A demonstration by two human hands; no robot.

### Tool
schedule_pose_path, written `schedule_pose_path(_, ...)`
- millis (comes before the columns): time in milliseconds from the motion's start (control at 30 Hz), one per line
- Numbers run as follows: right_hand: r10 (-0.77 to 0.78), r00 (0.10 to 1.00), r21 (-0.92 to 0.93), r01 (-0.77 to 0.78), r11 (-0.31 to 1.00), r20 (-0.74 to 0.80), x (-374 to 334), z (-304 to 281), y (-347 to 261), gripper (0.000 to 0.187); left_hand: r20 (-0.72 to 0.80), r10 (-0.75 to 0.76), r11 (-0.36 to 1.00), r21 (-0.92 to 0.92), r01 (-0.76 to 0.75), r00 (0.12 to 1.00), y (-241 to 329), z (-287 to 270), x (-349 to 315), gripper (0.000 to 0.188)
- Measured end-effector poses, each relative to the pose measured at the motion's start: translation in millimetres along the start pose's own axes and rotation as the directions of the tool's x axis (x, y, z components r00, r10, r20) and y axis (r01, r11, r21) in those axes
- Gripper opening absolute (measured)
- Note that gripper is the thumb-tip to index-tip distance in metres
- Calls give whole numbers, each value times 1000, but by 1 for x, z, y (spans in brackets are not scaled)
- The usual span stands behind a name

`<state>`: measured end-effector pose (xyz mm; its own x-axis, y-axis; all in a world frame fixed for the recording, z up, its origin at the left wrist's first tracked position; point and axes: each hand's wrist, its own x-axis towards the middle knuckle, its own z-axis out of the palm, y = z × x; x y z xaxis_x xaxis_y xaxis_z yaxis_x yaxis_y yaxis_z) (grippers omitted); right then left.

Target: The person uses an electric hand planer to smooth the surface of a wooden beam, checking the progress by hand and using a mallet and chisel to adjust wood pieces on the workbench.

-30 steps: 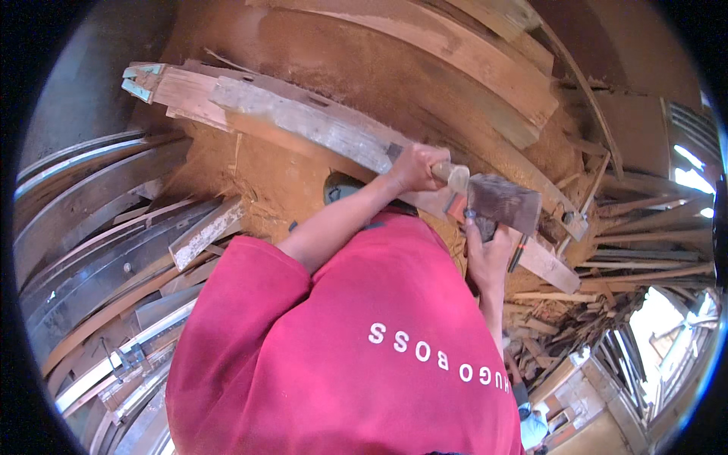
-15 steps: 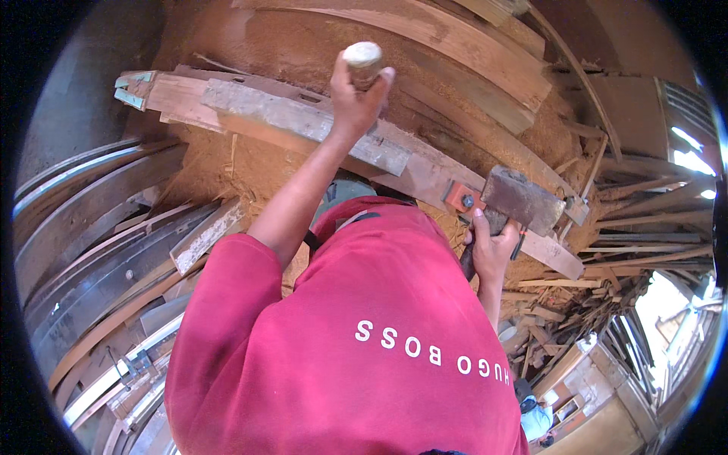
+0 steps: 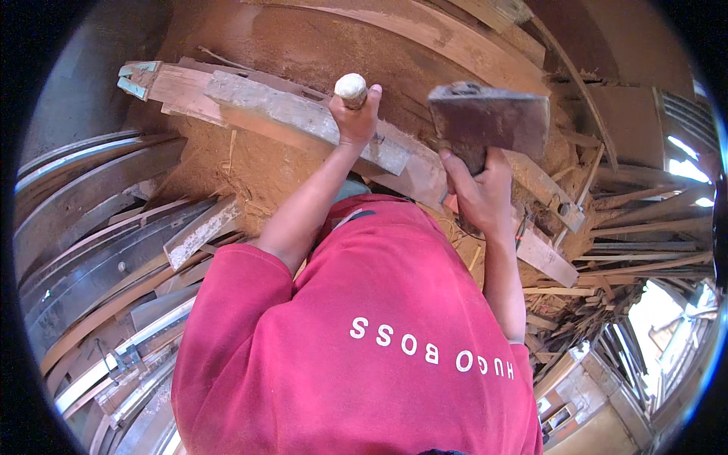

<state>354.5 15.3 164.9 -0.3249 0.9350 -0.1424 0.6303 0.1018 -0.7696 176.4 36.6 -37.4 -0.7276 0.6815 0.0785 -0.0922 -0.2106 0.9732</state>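
My left hand [image 3: 357, 121] is closed round an upright chisel [image 3: 351, 87], whose pale, battered handle end points up at me; its blade is hidden below the fist. The fist is over a long workpiece of pale wood [image 3: 254, 98] with a slot cut near its far edge. In my right hand [image 3: 483, 188] is a mallet [image 3: 500, 121] with a blocky, dark brown head, gripped by the handle just under the head. That head is held up to the right of the chisel, apart from it, and hides part of the timber behind.
Curved planks [image 3: 432, 34] lie beyond on sawdust-covered ground [image 3: 205, 163]. At left are stacked curved boards [image 3: 98, 197] and a bar clamp [image 3: 121, 364]. Loose scrap wood [image 3: 637, 250] is piled at right. A pale blue fitting [image 3: 138, 80] caps the workpiece's left end.
My right hand has raised the mallet and turned its head, bringing it left and away from the red clamp piece. My left hand has come slightly lower and nearer with the chisel.
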Motion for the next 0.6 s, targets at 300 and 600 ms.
schedule_pose_path(300,-373,927,92,374,923,-32,51,-23,-89,24,-10,37,991,131,-36,999,6,4,-10,14)
schedule_pose_path(600,-142,851,-416,385,824,506,84,0,-31,40,4,50,998,43,-50,999,1,17,-17,16)
